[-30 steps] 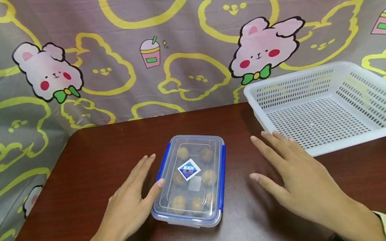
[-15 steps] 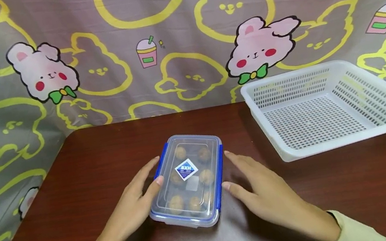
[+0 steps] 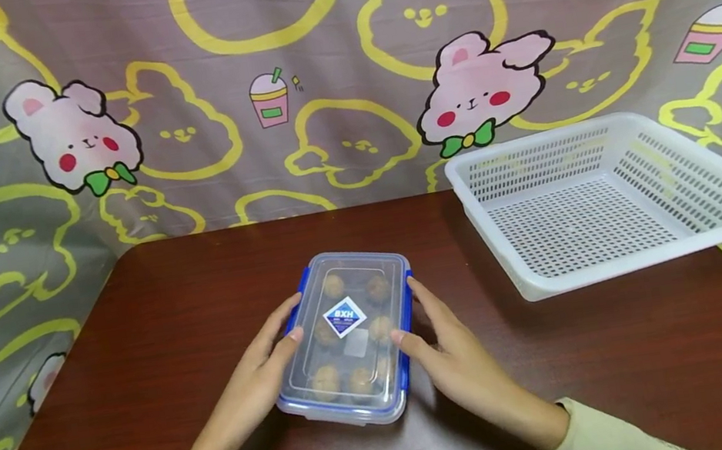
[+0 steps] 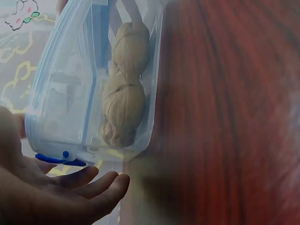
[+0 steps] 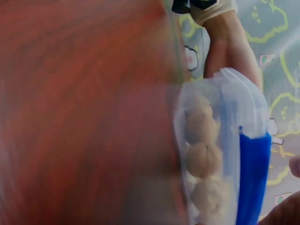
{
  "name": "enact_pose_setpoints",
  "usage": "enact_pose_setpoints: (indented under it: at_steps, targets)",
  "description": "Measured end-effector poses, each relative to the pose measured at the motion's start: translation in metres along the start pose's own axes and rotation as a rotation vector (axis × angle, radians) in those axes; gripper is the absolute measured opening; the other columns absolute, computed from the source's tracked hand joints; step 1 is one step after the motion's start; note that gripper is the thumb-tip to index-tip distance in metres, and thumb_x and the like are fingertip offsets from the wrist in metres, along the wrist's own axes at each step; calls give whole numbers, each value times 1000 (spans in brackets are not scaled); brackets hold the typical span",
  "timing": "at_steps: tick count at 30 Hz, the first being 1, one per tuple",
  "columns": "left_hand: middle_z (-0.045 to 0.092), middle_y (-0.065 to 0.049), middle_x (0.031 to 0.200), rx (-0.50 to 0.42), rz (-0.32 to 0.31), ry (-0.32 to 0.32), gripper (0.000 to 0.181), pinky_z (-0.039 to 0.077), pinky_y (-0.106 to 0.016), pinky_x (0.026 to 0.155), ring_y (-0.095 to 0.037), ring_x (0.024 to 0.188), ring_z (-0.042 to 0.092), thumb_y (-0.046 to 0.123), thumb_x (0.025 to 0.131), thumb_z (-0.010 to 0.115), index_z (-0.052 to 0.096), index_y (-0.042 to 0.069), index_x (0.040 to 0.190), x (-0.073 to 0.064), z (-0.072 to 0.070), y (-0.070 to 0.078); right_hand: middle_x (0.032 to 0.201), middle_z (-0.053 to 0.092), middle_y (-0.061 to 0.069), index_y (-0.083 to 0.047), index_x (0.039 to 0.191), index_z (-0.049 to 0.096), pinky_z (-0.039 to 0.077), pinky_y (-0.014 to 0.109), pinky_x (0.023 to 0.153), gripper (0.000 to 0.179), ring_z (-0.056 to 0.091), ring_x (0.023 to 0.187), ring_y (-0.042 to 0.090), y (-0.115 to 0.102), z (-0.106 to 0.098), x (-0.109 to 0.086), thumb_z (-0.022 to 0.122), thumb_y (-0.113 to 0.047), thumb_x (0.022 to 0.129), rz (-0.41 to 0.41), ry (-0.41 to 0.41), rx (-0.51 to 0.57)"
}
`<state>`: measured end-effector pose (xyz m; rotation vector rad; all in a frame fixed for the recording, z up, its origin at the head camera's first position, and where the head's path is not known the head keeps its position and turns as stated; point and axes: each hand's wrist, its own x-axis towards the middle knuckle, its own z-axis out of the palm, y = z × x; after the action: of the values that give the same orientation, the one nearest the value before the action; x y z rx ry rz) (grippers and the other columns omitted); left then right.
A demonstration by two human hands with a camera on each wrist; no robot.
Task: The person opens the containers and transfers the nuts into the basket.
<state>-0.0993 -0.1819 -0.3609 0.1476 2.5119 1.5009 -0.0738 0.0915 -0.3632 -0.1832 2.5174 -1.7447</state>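
A clear plastic food container (image 3: 300,378) with blue side clips lies on the table, its lid on. A white and blue label (image 3: 344,316) is stuck on the lid. Through its walls show several round brown walnut-like balls (image 4: 123,112). My left hand (image 3: 251,381) is at the left side, thumb over the lid's rim and fingers along the clip. In the left wrist view those fingers reach loosely past the container's corner. My right hand (image 3: 462,365) is at the right side, thumb at the lid's edge, fingers extended along the other blue clip (image 5: 253,176).
A white perforated plastic basket (image 3: 660,256) stands at the right on the dark red-brown wooden table (image 3: 188,289). Behind the table hangs a cartoon-print curtain (image 3: 337,65), which also covers the left side.
My right hand has moved left from beside the basket to the container's right side, its thumb now at the lid. My left hand has barely moved. The container stays in place.
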Motion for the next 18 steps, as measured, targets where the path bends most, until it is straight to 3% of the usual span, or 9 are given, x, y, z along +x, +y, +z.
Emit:
enact_pose_setpoints:
  at_steps: [5,14,18]
  targets:
    - [32,-12,170,-118,-42,-19,50,44,-61,115,-41,139,54,35,114,40,32,37,164,0,2,1,169,34,17,-19,169,16,35,60,122,80,40,153,38,5,13,-1,63,-32,106,14,0,140]
    - [18,-5,175,-257,-50,-79,51,25,-62,126,-38,156,29,33,115,37,30,37,165,3,3,-4,172,26,17,-22,170,15,26,57,127,78,30,157,36,9,28,-1,61,-26,107,15,8,288]
    - [15,-3,176,-304,-44,-99,51,22,-58,128,-34,158,25,32,115,36,29,39,165,4,3,-6,175,19,15,-24,170,12,33,53,124,79,27,158,34,10,32,-1,59,-24,108,11,-7,377]
